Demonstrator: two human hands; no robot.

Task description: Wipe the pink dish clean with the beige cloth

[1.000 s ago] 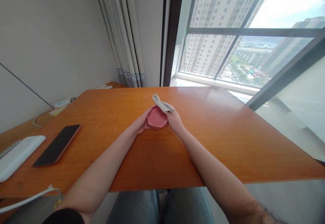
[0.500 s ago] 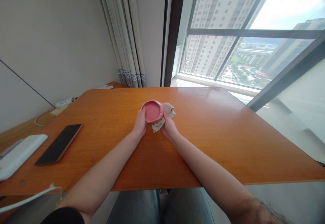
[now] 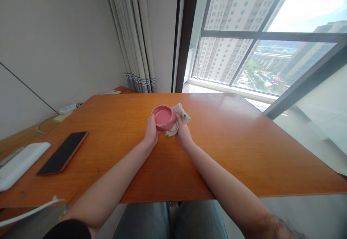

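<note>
Seemingly, over the wooden table (image 3: 230,152), a pink bowl (image 3: 163,117) is being wiped by the pale cloth (image 3: 182,113) at its right; left hand (image 3: 150,131) clasps the bowl with curled fingers, right hand (image 3: 184,133) pinches cloth; next probably calls for turning the bowl steadily

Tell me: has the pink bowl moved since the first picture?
Yes. Against the far edge of the wooden table, the pink bowl has shifted slightly leftward and toward that edge in view.
</note>
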